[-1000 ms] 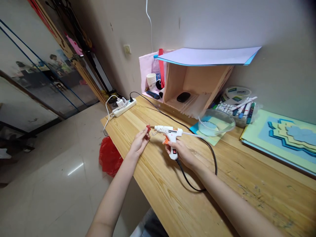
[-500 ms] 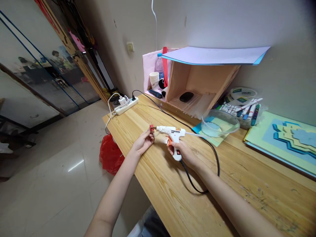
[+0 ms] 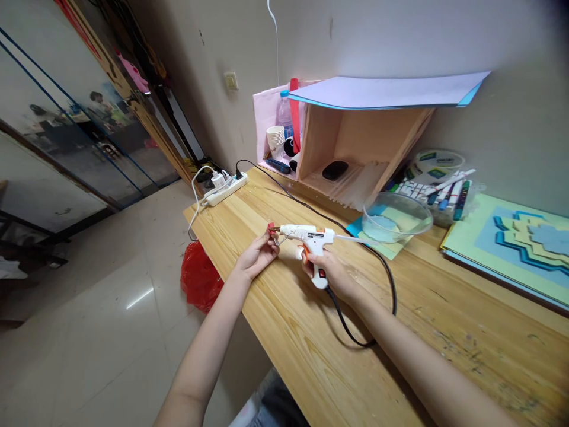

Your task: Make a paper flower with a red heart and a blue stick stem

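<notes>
My right hand (image 3: 328, 267) is wrapped round the handle of a white glue gun (image 3: 316, 237), its fingers by the orange trigger. A clear glue stick (image 3: 351, 238) sticks out of the gun's back. Between the fingertips of my left hand (image 3: 259, 254) is a small red piece (image 3: 271, 227), pinched above the wooden table (image 3: 284, 332). The gun's nozzle points left and meets or nearly meets the red piece. A black cord (image 3: 344, 323) hangs from the handle and loops over the table.
A power strip (image 3: 226, 190) lies at the table's far left corner. Behind stand a pink box (image 3: 364, 136), a clear round tub (image 3: 395, 222), markers (image 3: 448, 190) and layered paper sheets (image 3: 475, 231). A red bag (image 3: 200, 276) is beside the table.
The view has shifted slightly. My hands, the glue gun and the red piece hold nearly the same positions relative to each other.
</notes>
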{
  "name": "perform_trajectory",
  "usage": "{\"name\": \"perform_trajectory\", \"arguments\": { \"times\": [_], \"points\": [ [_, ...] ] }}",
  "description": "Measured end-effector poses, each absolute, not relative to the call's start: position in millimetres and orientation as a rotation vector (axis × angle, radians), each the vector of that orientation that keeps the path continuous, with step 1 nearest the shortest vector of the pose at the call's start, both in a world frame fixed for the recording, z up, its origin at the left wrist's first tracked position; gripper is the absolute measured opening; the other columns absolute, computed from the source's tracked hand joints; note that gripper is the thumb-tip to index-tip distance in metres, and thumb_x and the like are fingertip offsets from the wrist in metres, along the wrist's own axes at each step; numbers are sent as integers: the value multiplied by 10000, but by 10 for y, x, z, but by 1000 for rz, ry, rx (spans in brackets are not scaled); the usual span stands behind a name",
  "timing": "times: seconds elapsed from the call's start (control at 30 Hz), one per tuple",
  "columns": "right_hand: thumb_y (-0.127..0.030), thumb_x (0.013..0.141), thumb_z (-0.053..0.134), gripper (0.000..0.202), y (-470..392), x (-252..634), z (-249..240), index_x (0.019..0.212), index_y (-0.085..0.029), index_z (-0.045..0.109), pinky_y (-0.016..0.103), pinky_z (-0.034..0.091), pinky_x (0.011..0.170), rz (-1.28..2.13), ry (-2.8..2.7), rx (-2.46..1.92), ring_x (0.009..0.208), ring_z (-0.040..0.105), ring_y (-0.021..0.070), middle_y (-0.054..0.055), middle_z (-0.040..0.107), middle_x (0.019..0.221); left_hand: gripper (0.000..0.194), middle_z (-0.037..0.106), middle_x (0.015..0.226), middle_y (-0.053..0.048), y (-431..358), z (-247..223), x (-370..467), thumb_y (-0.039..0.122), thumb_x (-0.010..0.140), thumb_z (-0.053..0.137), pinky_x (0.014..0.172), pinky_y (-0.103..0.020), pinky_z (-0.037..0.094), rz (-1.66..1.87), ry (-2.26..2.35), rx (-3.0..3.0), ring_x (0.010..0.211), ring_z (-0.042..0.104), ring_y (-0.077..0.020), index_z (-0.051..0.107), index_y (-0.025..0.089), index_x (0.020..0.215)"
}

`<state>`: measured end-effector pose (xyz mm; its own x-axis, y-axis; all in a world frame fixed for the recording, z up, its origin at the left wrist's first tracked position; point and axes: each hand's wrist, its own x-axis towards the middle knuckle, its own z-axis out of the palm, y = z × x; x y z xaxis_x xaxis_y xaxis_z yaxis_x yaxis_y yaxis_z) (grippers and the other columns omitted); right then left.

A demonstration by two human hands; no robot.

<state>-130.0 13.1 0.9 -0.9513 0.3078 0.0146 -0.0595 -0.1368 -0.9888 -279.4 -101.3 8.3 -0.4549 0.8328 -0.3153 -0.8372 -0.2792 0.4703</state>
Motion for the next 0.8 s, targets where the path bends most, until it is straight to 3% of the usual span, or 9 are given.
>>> {"name": "perform_trajectory", "arguments": {
  "times": [0.6, 0.8],
  "points": [
    [-421, 728, 452, 277, 126, -1304, 32, 577, -188, 455, 253, 273, 490, 2179, -1876, -317, 466, 363, 105, -21, 457, 492, 100, 552, 735, -21, -1011, 77, -2808, 93, 821, 519, 546, -151, 441, 1898, 750, -76, 534, 482, -31, 613, 127, 821],
    [-403, 767, 438, 293, 143, -1304, -22, 577, -181, 462, 250, 287, 506, 2172, -1897, -289, 483, 379, 105, -15, 464, 510, 130, 559, 732, -26, -1015, 127, -2796, 95, 841, 486, 550, -146, 444, 1898, 714, -75, 528, 485, -26, 612, 107, 808]
  ]
}}
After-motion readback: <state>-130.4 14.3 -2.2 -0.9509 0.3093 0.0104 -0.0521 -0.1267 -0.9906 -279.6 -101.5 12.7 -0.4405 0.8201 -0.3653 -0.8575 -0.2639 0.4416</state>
